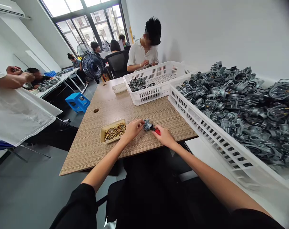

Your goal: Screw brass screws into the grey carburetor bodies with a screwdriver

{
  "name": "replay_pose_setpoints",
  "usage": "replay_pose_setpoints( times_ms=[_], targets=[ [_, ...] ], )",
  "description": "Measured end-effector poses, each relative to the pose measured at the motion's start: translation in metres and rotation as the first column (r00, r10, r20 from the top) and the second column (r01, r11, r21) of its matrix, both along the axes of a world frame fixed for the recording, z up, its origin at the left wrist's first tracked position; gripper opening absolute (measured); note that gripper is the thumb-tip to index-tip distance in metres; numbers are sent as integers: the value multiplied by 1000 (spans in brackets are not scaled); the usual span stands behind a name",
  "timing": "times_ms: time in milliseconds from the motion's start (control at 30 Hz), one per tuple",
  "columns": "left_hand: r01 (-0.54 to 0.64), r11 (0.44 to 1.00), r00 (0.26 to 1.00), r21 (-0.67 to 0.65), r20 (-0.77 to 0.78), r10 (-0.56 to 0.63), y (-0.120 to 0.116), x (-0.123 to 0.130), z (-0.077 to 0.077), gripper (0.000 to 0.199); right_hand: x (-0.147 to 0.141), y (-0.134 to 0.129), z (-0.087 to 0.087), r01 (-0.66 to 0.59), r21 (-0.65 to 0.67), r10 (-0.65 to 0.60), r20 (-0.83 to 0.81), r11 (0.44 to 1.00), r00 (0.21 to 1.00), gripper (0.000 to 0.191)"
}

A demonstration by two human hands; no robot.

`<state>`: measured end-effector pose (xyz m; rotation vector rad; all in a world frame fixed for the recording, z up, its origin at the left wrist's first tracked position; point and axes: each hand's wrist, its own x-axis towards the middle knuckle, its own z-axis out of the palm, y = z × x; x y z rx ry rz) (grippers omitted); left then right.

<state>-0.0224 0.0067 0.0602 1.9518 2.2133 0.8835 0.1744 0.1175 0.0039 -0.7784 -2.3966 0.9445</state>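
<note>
Over the wooden table (87, 152), a small grey metal carburetor body (148, 126) is held by its left side in the fingers of my left hand (134, 128). My right hand (165, 136) is closed around the red handle of a screwdriver (157, 130), whose dark front end points at the carburetor body. Whether its tip touches the metal is too small to tell. Just left of my left hand stands a cream tray (102, 136) full of small brass-coloured parts (114, 131).
A white crate (206, 127) heaped with carburetor bodies (218, 95) stands at the right. Behind, another white crate (146, 97) holds several more, beside a small white tray (119, 88). A co-worker (144, 52) sits across the table; another person (20, 105) is at the left, near a blue stool (77, 101).
</note>
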Motion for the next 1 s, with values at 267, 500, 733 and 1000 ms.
replay_pose_setpoints(
  times_ms=[267,500,733,1000],
  targets=[
    [-21,999,1000,44,5,21,-3,-2,-1,13,0,0,1,1,1,-1,-4,1000,1000,21],
    [6,1000,1000,31,27,-7,0,1,-4,11,1,-2,1,-2,-19,2,-5,1000,1000,21],
    [81,995,994,50,70,-84,3,-5,-3,6,6,18,13,-162,-97,166,37,982,985,27],
    [141,990,990,19,-17,-140,-3,8,-2,6,50,68,72,-285,-106,301,194,953,934,18]
  ],
)
